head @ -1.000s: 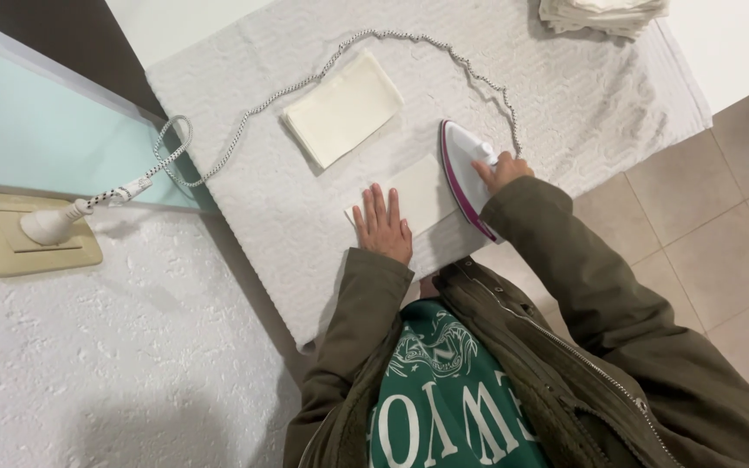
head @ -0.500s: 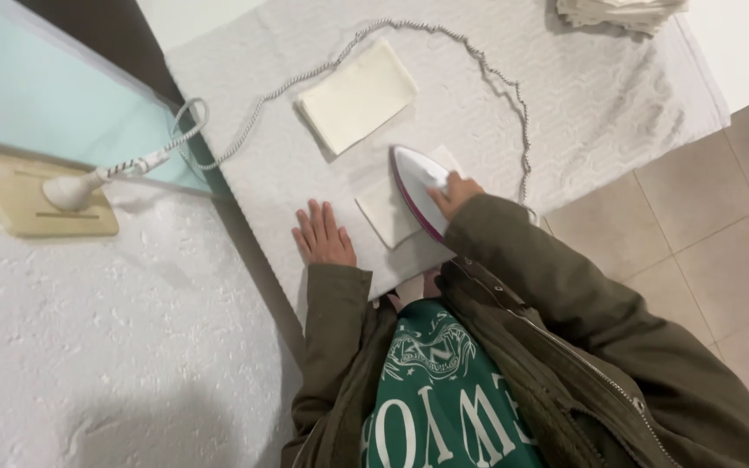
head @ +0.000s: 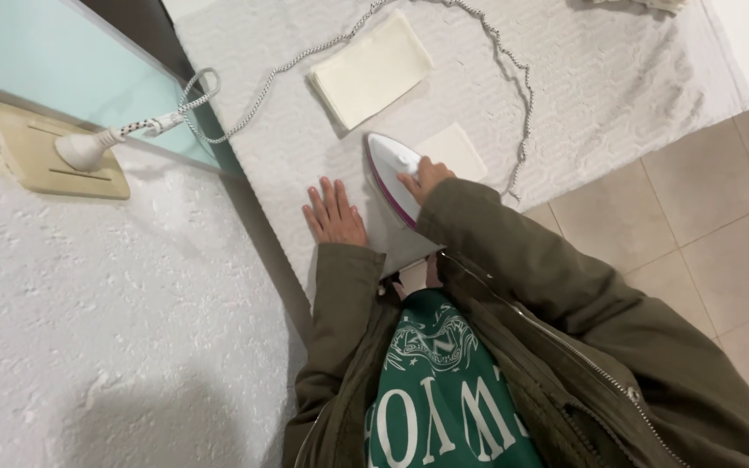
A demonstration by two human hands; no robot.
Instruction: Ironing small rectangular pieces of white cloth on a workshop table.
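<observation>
White iron (head: 390, 176), clenched in our right hand (head: 425, 178), has slid beside the flat, released left hand (head: 335, 214), now pressing 1 cloth (head: 451, 149).

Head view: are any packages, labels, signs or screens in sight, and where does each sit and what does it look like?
No packages, signs or screens show.
Printed sweatshirt: bottom centre, on the person's chest under an open olive jacket; green with a white crest and large white lettering.
Iron: under the right hand on the white padded board; white with a purple edge, no label visible.
</observation>
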